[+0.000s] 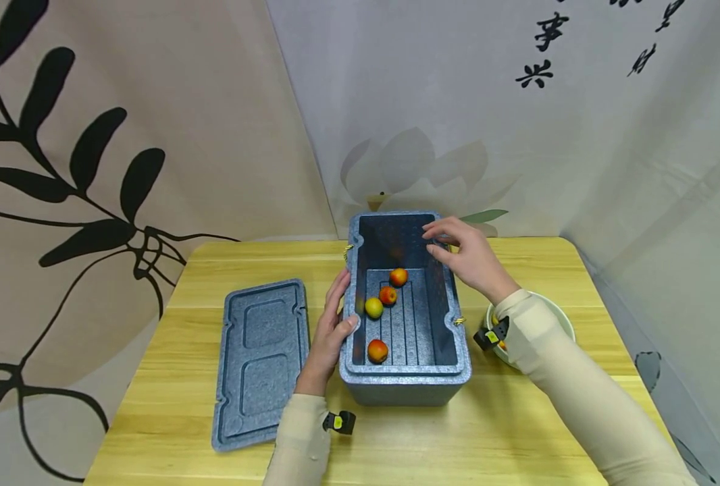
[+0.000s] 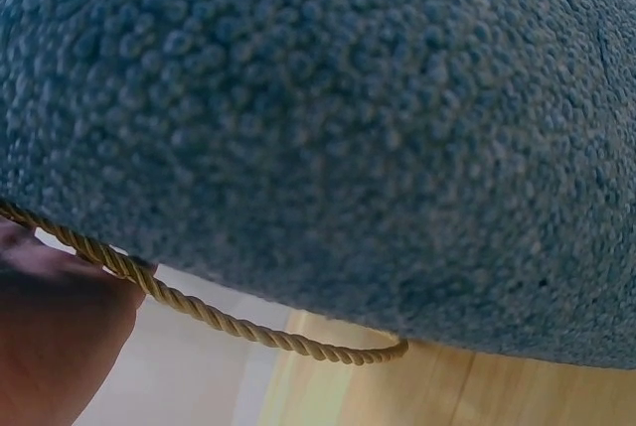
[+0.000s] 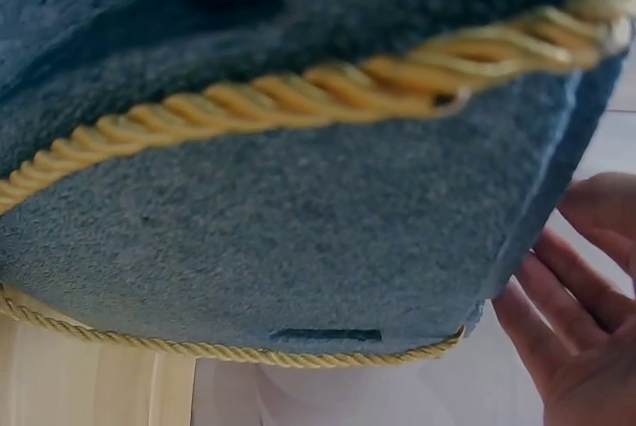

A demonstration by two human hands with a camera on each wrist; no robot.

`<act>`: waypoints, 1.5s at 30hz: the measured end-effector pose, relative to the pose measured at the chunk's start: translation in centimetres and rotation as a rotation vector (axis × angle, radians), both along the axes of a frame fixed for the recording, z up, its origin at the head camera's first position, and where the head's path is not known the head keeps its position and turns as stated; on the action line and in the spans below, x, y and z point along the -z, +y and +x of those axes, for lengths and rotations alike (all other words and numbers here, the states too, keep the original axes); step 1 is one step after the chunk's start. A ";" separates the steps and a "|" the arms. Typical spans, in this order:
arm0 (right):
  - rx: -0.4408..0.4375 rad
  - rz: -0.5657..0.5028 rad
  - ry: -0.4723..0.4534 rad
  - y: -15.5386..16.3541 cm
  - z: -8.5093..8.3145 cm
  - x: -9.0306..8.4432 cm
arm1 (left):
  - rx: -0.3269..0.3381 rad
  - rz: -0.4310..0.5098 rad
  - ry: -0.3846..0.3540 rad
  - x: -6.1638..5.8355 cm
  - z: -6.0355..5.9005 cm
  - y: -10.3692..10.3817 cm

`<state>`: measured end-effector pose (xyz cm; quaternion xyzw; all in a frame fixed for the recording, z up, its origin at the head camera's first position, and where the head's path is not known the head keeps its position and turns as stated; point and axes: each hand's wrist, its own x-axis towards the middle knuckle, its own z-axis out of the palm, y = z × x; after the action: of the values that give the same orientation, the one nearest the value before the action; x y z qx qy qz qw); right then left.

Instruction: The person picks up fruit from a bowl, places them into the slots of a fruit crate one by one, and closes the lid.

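A deep blue-grey foam box (image 1: 405,398) stands uncovered on the table. On its floor lie a yellow round fruit (image 1: 373,308) and a few orange-red ones, one of them near the front left (image 1: 377,351). My left hand (image 1: 329,331) rests along the box's left outer side, fingers stretched out and thumb at the rim notch. Over the far right rim, my right hand (image 1: 466,253) is held with fingers loosely bent and thumb apart, nothing between them. In the right wrist view, its fingers (image 3: 566,307) show beside the box corner.
Left of the box lies its foam lid (image 1: 263,364). A pale bowl (image 1: 563,317) with fruit in it stands to the right, partly covered by the right sleeve. Twisted gold rope handles (image 3: 298,98) run along the box sides. A printed cloth (image 1: 244,135) hangs behind the table.
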<state>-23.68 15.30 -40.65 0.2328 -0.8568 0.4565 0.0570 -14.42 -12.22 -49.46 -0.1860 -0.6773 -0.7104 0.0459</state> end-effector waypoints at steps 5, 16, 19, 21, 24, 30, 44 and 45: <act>0.024 -0.031 -0.004 0.7 0.2 0.2 | -0.002 -0.004 -0.010 0.1 -0.1 0.0; 0.116 -0.083 -0.017 3.6 0.6 1.8 | -0.008 -0.002 0.011 0.0 -0.2 -0.1; 0.125 -0.099 -0.008 4.5 1.0 2.3 | -0.005 -0.010 0.033 0.0 -0.2 -0.1; 0.129 -0.101 -0.011 5.0 1.3 2.7 | -0.006 -0.016 0.044 0.1 -0.3 -0.2; 0.144 -0.087 -0.034 5.7 1.9 3.5 | -0.004 -0.019 0.049 0.1 -0.3 -0.2; 0.195 -0.065 -0.091 6.9 3.0 4.7 | -0.002 -0.016 0.050 0.3 -0.2 -0.5; 0.302 -0.044 -0.197 10.3 5.8 7.3 | 0.034 0.012 0.027 0.1 -0.2 -0.4; 0.310 -0.047 -0.207 10.5 6.0 7.5 | 0.035 0.015 0.028 0.1 -0.2 -0.4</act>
<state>-17.64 25.85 -48.15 0.0484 -0.8728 0.4837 0.0437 -14.64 -12.58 -49.51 -0.2071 -0.6678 -0.7136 0.0444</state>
